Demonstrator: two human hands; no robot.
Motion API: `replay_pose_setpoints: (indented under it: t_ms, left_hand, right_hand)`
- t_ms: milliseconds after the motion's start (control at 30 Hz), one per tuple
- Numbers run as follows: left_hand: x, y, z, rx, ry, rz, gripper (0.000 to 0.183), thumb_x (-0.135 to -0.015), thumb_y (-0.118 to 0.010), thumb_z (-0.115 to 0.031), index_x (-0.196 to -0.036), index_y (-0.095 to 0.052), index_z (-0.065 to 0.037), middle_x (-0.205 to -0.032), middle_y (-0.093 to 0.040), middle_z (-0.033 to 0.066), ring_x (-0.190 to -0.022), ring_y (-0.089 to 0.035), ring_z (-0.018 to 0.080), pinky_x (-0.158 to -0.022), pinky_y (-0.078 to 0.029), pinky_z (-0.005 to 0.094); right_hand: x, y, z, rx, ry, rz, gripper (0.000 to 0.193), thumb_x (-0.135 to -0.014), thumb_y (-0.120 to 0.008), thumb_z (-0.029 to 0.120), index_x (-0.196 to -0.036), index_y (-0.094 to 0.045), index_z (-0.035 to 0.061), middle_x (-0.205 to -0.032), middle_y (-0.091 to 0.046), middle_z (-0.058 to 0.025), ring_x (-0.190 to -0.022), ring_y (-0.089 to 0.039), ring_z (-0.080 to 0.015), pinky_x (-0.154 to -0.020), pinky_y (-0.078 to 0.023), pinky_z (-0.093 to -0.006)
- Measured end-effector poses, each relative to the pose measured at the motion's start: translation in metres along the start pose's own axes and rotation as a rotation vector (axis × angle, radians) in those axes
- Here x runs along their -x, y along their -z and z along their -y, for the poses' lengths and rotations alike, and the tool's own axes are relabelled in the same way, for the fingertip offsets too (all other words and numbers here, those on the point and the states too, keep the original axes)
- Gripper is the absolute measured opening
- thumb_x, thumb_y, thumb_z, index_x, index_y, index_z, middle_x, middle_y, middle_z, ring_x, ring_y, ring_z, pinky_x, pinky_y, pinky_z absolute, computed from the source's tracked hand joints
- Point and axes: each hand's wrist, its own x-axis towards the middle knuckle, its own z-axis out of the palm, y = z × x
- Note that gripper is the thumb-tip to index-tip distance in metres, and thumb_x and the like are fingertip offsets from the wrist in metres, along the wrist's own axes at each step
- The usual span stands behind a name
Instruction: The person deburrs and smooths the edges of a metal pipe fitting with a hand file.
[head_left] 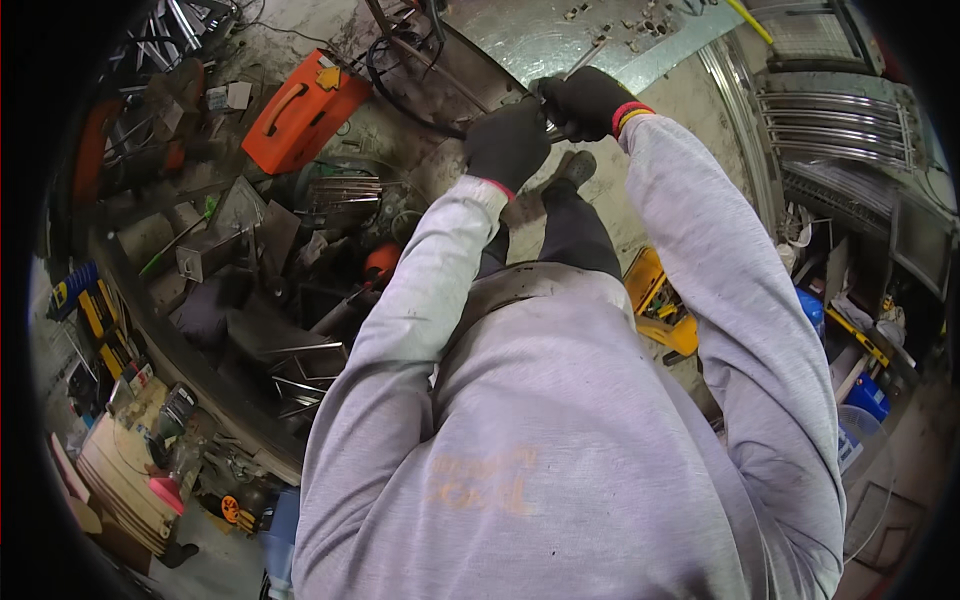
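Note:
Both my hands wear dark gloves and meet close together at the near edge of a shiny metal sheet (510,45). My left hand (505,145) is closed, its fingers hidden behind its back. My right hand (590,103) is curled against it, also closed. A small bit of bright metal shows between the two hands, too covered to name. Just above the right hand a thin metal rod (588,58) sticks out over the sheet; whether it is held I cannot tell. Several small metal pieces (640,30) lie on the sheet.
An orange metal case (300,112) with a handle stands at the left, near a dark cable (385,85). Scrap metal and tools crowd the left side. A yellow toolbox (660,300) sits on the floor by my right leg. Polished tubes (835,125) are stacked at the right.

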Motion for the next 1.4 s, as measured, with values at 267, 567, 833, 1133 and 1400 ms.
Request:
replay_pose_setpoints:
  t_ms: [267, 567, 833, 1133, 1400]
  left_hand:
    - [0.011, -0.010, -0.016, 0.190, 0.099, 0.041, 0.035, -0.100, -0.054, -0.033, -0.108, -0.072, -0.004, -0.100, -0.073, 0.0255, -0.096, -0.070, 0.0461, -0.084, -0.054, 0.0565]
    - [-0.004, -0.014, -0.001, 0.341, 0.061, 0.059, 0.035, -0.098, -0.056, -0.033, -0.111, -0.073, -0.005, -0.101, -0.072, 0.0270, -0.097, -0.069, 0.0468, -0.083, -0.053, 0.0543]
    - [0.049, -0.018, 0.013, 0.668, 0.225, 0.163, 0.037, -0.099, -0.058, -0.033, -0.110, -0.069, 0.001, -0.091, -0.071, 0.0251, -0.085, -0.069, 0.0442, -0.077, -0.052, 0.0498]
    - [0.010, -0.007, -0.005, 0.125, 0.112, -0.001, 0.032, -0.101, -0.056, -0.035, -0.105, -0.069, -0.006, -0.097, -0.072, 0.0249, -0.095, -0.070, 0.0439, -0.081, -0.054, 0.0537]
    - [0.057, -0.011, 0.005, 0.526, 0.271, 0.136, 0.032, -0.100, -0.058, -0.032, -0.101, -0.069, -0.002, -0.094, -0.072, 0.0239, -0.093, -0.070, 0.0425, -0.083, -0.053, 0.0510]
  right_hand:
    - [0.005, 0.001, -0.005, -0.121, -0.237, 0.189, 0.044, -0.097, -0.061, 0.045, -0.078, -0.070, 0.0064, -0.068, -0.070, -0.0073, -0.051, -0.065, -0.0246, -0.051, -0.052, -0.0386]
    - [0.013, 0.004, -0.008, 0.694, 0.314, 0.119, 0.018, -0.088, -0.071, 0.023, -0.093, -0.069, 0.0058, -0.069, -0.073, -0.0111, -0.066, -0.074, -0.0286, -0.063, -0.057, -0.0448]
    - [0.011, 0.002, 0.006, 0.411, 0.041, 0.141, 0.013, -0.095, -0.062, 0.016, -0.094, -0.067, 0.0044, -0.071, -0.071, -0.0093, -0.052, -0.070, -0.0244, -0.052, -0.057, -0.0373]
    - [0.008, -0.004, 0.002, 0.359, 0.086, 0.142, 0.021, -0.094, -0.065, 0.026, -0.087, -0.066, 0.0068, -0.064, -0.068, -0.0047, -0.048, -0.065, -0.0205, -0.046, -0.050, -0.0379]
    - [0.019, 0.000, 0.025, -0.283, -0.420, 0.010, 0.047, -0.096, -0.058, 0.045, -0.074, -0.067, 0.0047, -0.060, -0.062, -0.0057, -0.047, -0.057, -0.0162, -0.044, -0.044, -0.0317]
